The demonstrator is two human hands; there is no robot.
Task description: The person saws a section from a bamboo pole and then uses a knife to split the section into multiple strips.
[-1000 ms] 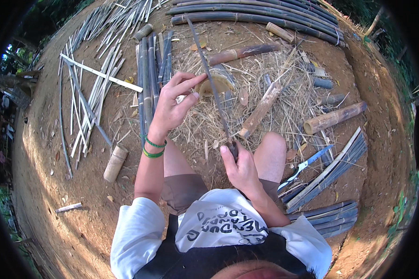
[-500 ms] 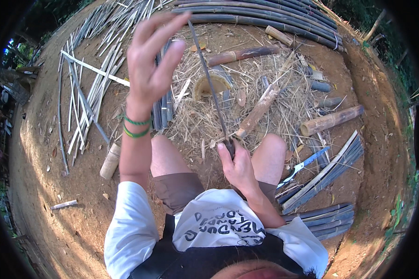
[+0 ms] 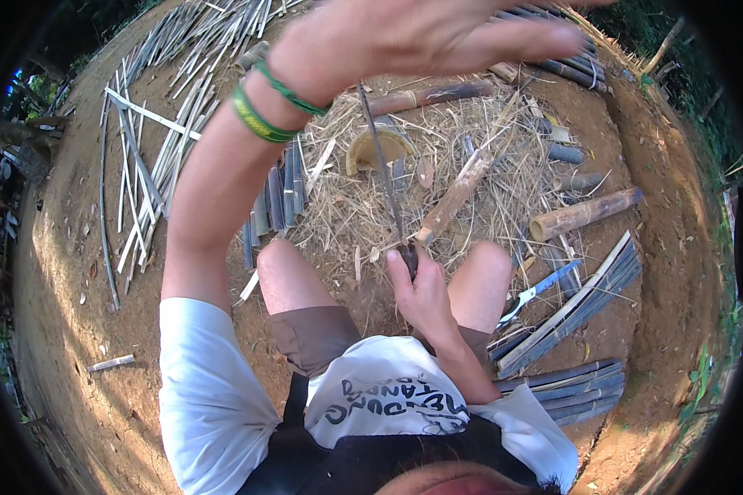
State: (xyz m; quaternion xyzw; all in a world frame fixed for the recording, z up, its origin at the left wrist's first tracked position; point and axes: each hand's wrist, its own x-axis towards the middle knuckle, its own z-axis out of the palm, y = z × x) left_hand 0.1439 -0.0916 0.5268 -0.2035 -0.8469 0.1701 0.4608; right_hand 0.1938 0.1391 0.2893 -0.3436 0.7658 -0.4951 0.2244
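My right hand point(image 3: 421, 289) is closed around the dark handle of a long, thin-bladed knife point(image 3: 385, 177), low between my knees. The blade slants up and away, and its tip is hidden behind my left arm. High and close to the camera, my left hand point(image 3: 446, 37) stretches across the top of the view, fingers extended and holding nothing; the top edge cuts part of it off. Green and yellow bands circle that wrist. Beyond the blade lies a hollow, pale-rimmed round piece point(image 3: 357, 157) among shavings. A bamboo length point(image 3: 458, 198) lies just right of the knife.
Straw-like shavings point(image 3: 330, 190) cover the ground ahead. A blue-bladed saw point(image 3: 545, 286) rests right of my knee, near split bamboo strips point(image 3: 574, 309) and another bundle point(image 3: 578, 392). Cut bamboo point(image 3: 586, 213) lies farther right. Pale strips point(image 3: 153, 177) spread at the left; dark poles point(image 3: 582, 70) lie behind.
My left hand has risen and swung right, from near the blade's tip to across the top of the view. My right hand and the knife have barely moved.
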